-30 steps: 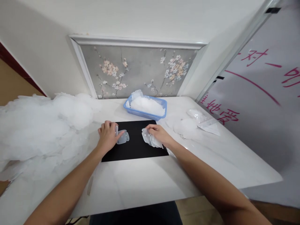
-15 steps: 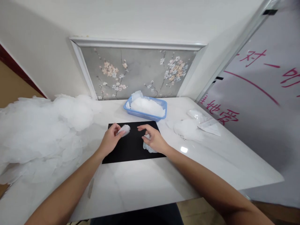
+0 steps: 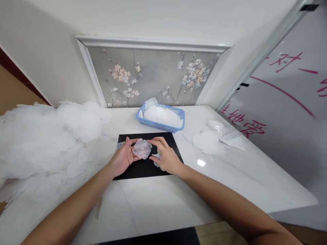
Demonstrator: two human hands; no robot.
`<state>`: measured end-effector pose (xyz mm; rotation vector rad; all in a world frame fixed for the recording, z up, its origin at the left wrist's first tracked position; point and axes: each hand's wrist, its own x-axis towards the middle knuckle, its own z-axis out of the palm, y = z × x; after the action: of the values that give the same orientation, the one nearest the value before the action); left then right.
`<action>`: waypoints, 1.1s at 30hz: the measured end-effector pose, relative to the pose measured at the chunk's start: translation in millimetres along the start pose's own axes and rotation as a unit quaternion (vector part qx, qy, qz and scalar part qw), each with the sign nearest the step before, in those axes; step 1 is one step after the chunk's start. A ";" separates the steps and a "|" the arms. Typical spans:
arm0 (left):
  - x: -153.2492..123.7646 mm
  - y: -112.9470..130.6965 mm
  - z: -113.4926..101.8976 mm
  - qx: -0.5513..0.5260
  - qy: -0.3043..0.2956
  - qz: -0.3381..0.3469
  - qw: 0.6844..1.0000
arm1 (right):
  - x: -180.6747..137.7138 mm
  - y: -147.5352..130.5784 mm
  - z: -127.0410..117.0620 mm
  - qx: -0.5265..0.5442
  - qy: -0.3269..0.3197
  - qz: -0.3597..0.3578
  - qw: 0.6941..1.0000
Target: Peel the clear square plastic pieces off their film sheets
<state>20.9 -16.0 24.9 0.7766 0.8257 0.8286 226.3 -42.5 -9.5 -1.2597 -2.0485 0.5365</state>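
Observation:
My left hand (image 3: 123,158) is over the left half of a black mat (image 3: 138,172), palm turned partly up. A thin, translucent flower-shaped sheet (image 3: 142,148) rests against its fingers, facing me. From the other side, my right hand (image 3: 167,156) reaches in, its fingertips at the sheet's right edge and its thumb lower down. A whitish translucent piece (image 3: 156,155) shows between that thumb and fingers. More such pieces (image 3: 158,166) lie partly hidden under the right hand. Behind my left hand, another clear piece (image 3: 121,145) is on the mat.
A large heap of similar white translucent sheets (image 3: 51,143) covers the table's left side. Beyond the mat stands a blue basket (image 3: 159,126) filled with white pieces. A smaller pile (image 3: 206,142) and a clear plastic bag (image 3: 231,137) lie right. A whiteboard (image 3: 286,143) leans alongside.
My left hand has turned its palm up, and the sheet in it now lies flat toward me. My right hand has moved slightly left, up to the sheet's edge. The view has shifted slightly.

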 end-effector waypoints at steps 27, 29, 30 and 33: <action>-3.4 -2.1 1.6 0.014 -0.054 0.011 0.998 | -2.6 -7.7 4.4 0.002 0.007 -0.030 1.000; -1.5 -2.5 -2.8 0.108 -0.018 0.056 0.992 | -0.4 -9.4 2.9 0.107 0.021 0.021 0.994; -0.1 -2.3 -6.9 0.191 0.015 0.093 0.977 | 1.3 -9.4 1.1 0.178 0.020 0.070 0.981; 4.3 0.6 -23.5 0.496 0.118 0.189 0.839 | 7.4 -5.5 -8.1 0.386 -0.041 0.246 0.888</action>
<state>2.4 -6.0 13.4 1.8297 1.3764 0.8253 226.3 -38.4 2.1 -1.2253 -1.2965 1.4858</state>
